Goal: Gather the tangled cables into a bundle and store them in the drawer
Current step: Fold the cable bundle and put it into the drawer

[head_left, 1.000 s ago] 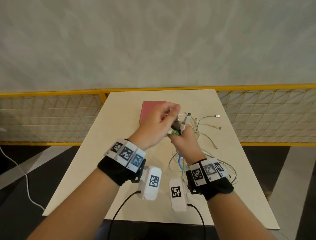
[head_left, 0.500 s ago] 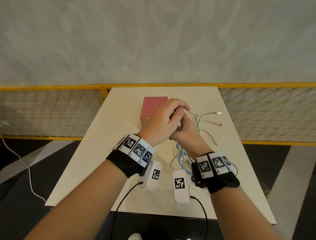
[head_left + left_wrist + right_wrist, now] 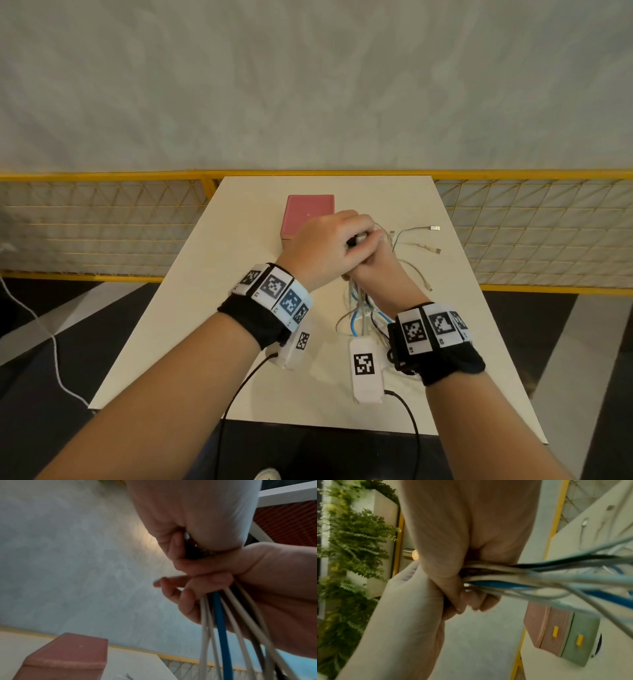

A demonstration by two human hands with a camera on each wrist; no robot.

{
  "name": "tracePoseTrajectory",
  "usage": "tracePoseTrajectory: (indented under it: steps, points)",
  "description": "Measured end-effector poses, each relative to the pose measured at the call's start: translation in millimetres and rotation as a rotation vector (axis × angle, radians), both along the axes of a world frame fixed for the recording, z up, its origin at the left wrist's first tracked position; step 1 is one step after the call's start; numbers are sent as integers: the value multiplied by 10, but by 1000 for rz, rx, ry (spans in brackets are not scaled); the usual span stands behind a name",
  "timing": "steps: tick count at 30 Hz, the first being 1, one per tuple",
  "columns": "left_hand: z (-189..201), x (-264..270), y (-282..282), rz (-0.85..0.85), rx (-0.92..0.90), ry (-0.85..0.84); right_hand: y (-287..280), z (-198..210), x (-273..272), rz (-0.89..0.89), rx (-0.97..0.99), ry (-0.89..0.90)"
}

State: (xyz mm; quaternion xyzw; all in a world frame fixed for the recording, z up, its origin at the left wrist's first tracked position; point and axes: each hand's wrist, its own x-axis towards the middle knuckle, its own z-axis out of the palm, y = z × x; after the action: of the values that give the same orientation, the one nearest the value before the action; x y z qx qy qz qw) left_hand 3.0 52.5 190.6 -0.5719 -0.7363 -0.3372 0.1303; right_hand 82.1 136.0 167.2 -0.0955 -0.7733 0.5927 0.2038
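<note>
A bundle of white, blue and black cables (image 3: 358, 308) hangs from my right hand (image 3: 373, 265), which grips it in a fist above the table (image 3: 239, 274). My left hand (image 3: 337, 238) is curled over the bundle's top end, against the right fist. In the left wrist view the cables (image 3: 219, 615) fan down out of the right hand (image 3: 214, 582). The right wrist view shows the cables (image 3: 539, 577) leaving the fist sideways. Several loose plug ends (image 3: 434, 228) still lie on the table to the right. The small pink drawer box (image 3: 310, 212) stands just behind the left hand, its drawers (image 3: 556, 628) shut.
A yellow mesh railing (image 3: 102, 222) runs behind the table on both sides, with a grey wall beyond. The cables' lower loops (image 3: 342, 325) rest on the table near my right wrist. A white cord (image 3: 51, 342) lies on the dark floor at left.
My left hand has come down from pinching the plug ends and now wraps over the top of the bundle. Both hands have shifted slightly away from me. The green piece is now hidden.
</note>
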Motion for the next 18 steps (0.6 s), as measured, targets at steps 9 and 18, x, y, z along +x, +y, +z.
tracePoseTrajectory:
  steps: [9,18]
  points:
    - [4,18,24,87,64,-443,-7,21,21,-92,32,-115]
    - [69,-261,-129,211,175,-386,64,-90,151,293,-184,-139]
